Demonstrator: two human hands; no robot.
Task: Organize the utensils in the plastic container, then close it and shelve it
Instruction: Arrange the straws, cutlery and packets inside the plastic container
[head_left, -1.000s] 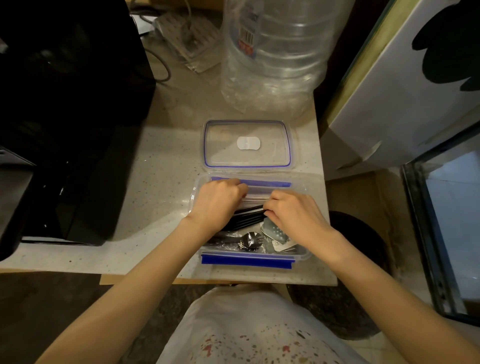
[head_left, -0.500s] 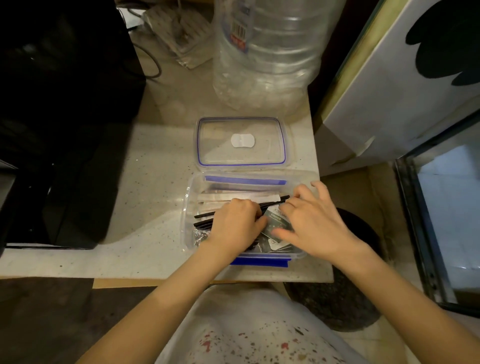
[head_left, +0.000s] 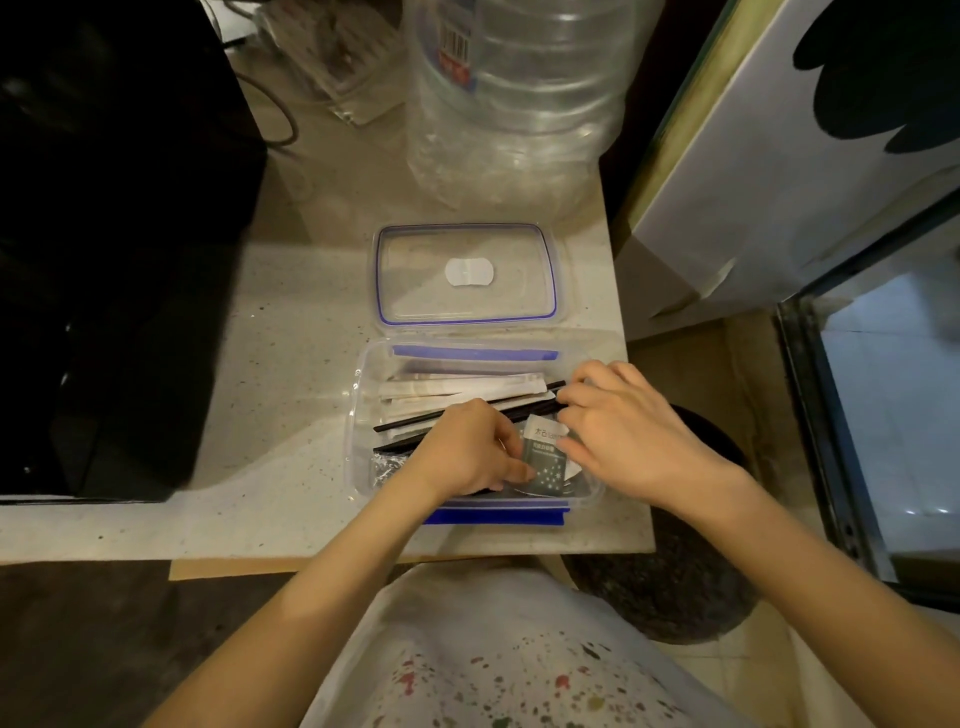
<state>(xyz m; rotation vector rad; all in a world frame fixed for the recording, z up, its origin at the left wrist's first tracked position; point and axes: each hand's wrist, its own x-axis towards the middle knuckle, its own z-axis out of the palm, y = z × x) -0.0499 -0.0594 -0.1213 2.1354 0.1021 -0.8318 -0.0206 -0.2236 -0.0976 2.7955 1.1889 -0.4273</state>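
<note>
Dim, warm light falls from above onto the countertop, leaving a broad dark shadow along its left edge. Brighter bluish light shows at the right. Wide-angle bending curves the edges; focus stays fairly soft.

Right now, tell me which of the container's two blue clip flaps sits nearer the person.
The blue flap on the clear plastic container's near rim, below both wrists; the other blue flap lies by the detached lid.

A home kitchen: speckled counter, big water jug, utensil container.
</note>
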